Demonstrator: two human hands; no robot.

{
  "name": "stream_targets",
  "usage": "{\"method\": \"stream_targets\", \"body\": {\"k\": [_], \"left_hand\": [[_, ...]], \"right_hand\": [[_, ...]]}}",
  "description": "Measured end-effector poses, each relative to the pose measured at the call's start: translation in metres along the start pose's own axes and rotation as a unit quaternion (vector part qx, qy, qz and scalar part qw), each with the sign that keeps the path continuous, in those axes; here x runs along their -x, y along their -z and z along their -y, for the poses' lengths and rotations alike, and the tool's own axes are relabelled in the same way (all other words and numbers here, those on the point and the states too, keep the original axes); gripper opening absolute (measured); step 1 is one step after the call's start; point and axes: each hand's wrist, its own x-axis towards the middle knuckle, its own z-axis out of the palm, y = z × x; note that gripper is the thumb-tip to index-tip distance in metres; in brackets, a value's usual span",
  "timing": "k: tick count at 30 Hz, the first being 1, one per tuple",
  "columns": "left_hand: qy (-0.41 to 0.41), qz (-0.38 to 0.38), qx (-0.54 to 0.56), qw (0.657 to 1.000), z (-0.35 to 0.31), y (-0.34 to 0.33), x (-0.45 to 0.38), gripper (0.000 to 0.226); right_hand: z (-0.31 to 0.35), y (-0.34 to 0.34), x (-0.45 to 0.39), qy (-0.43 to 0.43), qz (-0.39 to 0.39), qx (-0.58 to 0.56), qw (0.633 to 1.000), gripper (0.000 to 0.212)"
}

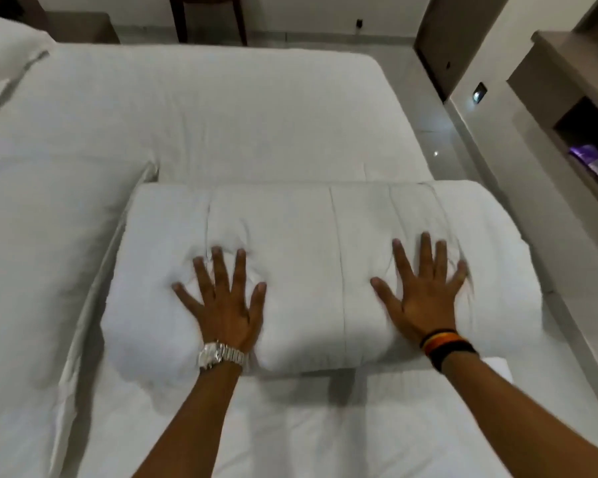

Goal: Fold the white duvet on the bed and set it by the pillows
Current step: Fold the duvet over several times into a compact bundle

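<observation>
The white duvet [311, 236] lies folded into a thick rectangular bundle across the near part of the bed [221, 108]. My left hand [221, 298], with a silver watch on its wrist, rests flat on the bundle's left half, fingers spread. My right hand [425, 288], with dark bands on its wrist, lies flat on the right half, fingers also spread. Neither hand grips the fabric. A white pillow [38, 257] lies directly left of the bundle, touching its left edge. Another pillow [4, 60] shows at the far left corner.
The bundle's right end overhangs the bed's right edge above the pale tiled floor [463, 139]. A built-in shelf unit [573, 108] with a dark niche stands at the right. Dark wooden chair legs [208, 19] stand beyond the bed's far side.
</observation>
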Motion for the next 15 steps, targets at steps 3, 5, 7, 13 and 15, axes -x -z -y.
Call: {"method": "stream_targets", "body": {"k": [3,5,7,13,15], "left_hand": [[-0.028,-0.015,-0.015,0.999,0.003,-0.027,-0.063,0.072],[-0.023,-0.017,-0.023,0.999,0.006,-0.054,-0.09,0.072],[-0.016,-0.016,-0.028,0.999,0.007,-0.08,-0.102,0.071],[-0.024,0.001,-0.026,0.999,0.008,-0.118,-0.11,0.07],[-0.019,0.01,-0.031,0.999,0.007,-0.109,-0.111,0.071]], "right_hand": [[0.002,0.009,-0.079,0.049,0.029,0.017,0.998,0.098],[-0.001,-0.008,-0.119,0.061,0.042,0.015,0.997,0.098],[0.002,-0.044,-0.132,0.06,0.061,0.008,0.996,0.098],[0.007,-0.114,-0.137,0.037,0.11,0.014,0.993,0.098],[0.007,-0.103,-0.143,0.035,0.128,0.015,0.991,0.099]]}}
